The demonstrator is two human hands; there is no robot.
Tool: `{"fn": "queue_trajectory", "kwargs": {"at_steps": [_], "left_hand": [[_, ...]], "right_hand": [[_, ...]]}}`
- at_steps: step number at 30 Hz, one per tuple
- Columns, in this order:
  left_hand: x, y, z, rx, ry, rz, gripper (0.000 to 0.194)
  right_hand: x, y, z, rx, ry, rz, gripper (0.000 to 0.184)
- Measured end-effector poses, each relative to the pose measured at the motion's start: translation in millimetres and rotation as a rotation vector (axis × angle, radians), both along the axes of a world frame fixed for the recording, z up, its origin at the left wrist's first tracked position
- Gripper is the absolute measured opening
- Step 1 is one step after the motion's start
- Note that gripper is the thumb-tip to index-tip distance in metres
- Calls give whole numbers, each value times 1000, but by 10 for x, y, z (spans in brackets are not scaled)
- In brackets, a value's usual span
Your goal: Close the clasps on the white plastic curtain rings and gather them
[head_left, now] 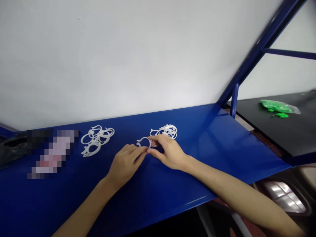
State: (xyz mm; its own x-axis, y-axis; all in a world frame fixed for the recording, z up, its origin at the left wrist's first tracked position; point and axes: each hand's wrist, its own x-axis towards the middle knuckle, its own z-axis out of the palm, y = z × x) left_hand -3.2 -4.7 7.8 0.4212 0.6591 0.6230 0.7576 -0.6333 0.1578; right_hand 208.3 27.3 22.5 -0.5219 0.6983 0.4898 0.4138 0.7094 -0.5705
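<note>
A single white plastic ring [143, 142] lies on the blue shelf [209, 144] between my two hands. My left hand [125, 163] rests on the shelf with its fingers together, the tips touching the ring's lower side. My right hand [166, 151] pinches the ring's right side between thumb and forefinger. Just behind my right hand sits a small pile of white rings [168, 130]. A second, looser pile of white rings [96, 139] lies further left.
A white wall rises behind the shelf. A blue metal frame post [256, 49] slants up at the right. Beyond it a black surface [283, 131] holds a bag of green parts [277, 107]. A blurred patch [51, 153] covers something at the left. The shelf's front edge runs below my forearms.
</note>
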Motion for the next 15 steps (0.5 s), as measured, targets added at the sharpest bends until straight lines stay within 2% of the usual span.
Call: {"fn": "queue_trajectory", "kwargs": {"at_steps": [3,8,11,13,15], "left_hand": [[62,-43,-2,-34,-32,-53,13],[59,-60,60,-92,-131,-43,12],[66,-76,89,-209,-295,80,12],[70,-77,103,-334,-433,185,20],[67,-69,121,-490,-523,236,28]], "right_hand": [[-32,-74,-37,-152,106,-14,20],[-4,-45,-73,-154,167,-40,15],[3,-32,-68,-136,130,11,19],[-2,-40,-59,-131,112,43,18],[-9,-53,-53,-130,107,54,18]]}}
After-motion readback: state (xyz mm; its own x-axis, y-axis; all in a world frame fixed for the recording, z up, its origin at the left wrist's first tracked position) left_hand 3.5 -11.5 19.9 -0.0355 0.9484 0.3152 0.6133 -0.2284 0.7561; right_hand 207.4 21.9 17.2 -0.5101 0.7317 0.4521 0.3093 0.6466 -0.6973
